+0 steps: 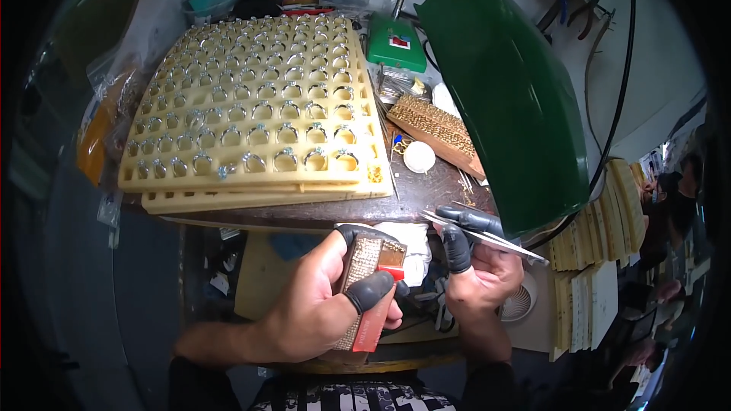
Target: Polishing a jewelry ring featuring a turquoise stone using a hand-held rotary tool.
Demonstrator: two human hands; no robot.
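My left hand [304,301] is closed around a block-shaped wooden brush [362,262]. Rows of pale tufts cover one face, and a red strip [371,327] lies along its side. The left thumb, in a black finger cot, presses beside the strip. To the right, my right hand [483,278] grips metal tweezers [491,239] between black-cotted thumb and finger. The tweezers' tips point left, over the bench edge, apart from the brush. Beyond the hands stands a cream ring tray [251,176] with many silver-coloured rings set with pale blue stones.
A green lamp shade [502,99] overhangs the right side, above its green base [396,42]. Under it lie a brass-tufted wooden brush [438,133] and a round white lid [419,157]. Cream trays [594,236] are stacked at right. A white cloth [415,247] hangs below the bench edge.
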